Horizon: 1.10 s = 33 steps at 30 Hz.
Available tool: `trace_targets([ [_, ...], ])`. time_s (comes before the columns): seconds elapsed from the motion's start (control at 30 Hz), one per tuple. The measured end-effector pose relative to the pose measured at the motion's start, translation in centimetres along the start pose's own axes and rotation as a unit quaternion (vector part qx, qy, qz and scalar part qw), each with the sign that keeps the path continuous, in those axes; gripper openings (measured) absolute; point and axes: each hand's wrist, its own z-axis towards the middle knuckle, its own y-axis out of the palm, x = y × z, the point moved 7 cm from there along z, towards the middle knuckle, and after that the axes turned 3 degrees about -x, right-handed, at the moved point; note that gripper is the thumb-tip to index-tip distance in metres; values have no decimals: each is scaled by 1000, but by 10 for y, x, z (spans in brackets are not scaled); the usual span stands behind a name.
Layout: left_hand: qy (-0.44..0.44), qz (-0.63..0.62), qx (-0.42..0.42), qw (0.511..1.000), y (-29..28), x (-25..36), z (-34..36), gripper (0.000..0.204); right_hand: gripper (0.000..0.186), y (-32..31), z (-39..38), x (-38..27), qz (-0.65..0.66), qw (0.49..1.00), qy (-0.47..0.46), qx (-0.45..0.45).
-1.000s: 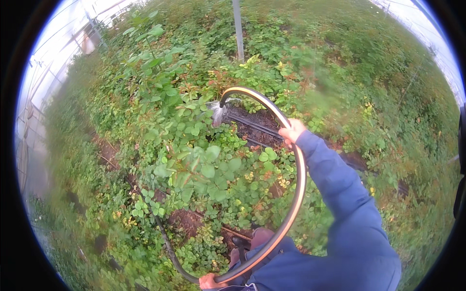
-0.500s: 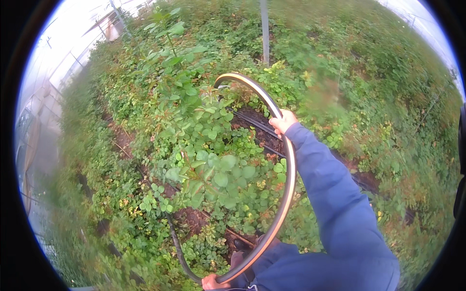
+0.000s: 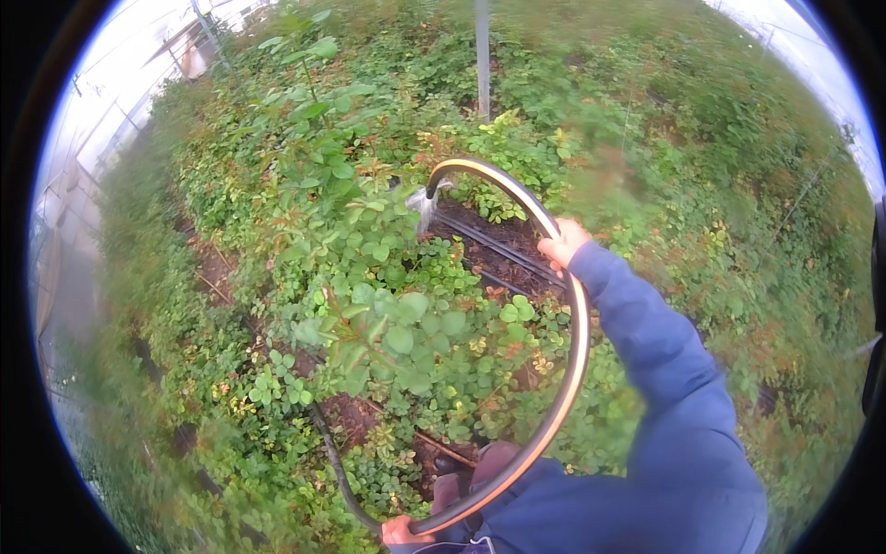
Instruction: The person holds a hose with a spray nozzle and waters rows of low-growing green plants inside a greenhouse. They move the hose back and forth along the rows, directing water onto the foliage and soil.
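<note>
A black hose with an orange and white stripe curves in a large loop above the leafy plants. My right hand, in a blue sleeve, grips its upper part. Low in the picture my left hand is closed round the hose near my body. The hose's far end arches down, and water sprays from it into the foliage beside bare dark soil. Thin black pipes lie on that soil, just left of my right hand.
A grey metal post stands among the plants ahead. Dense low greenery spreads to both sides, with patches of soil and sticks below. Pale plastic greenhouse sheeting shows at the left edge. My boot and legs show at the bottom.
My right hand and the hose's arch rose half a second ago and are now lower and further right. The spray, mostly hidden then, shows again. My left hand has barely moved.
</note>
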Motion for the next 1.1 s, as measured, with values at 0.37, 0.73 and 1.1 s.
trace_targets([
  [0.37, 70, -26, -70, 995, 7, -19, -8, 36, 20, -50, -118, 37, -28, 994, 55, 86],
  [0.73, 194, -60, -27, 979, 4, -41, -45, 28, 24, -78, -276, 83, -76, 975, 106, 178],
  [1.1, 279, -71, 16, 958, -10, -53, -92, 15, 23, -78, -412, 117, -80, 954, 128, 260],
])
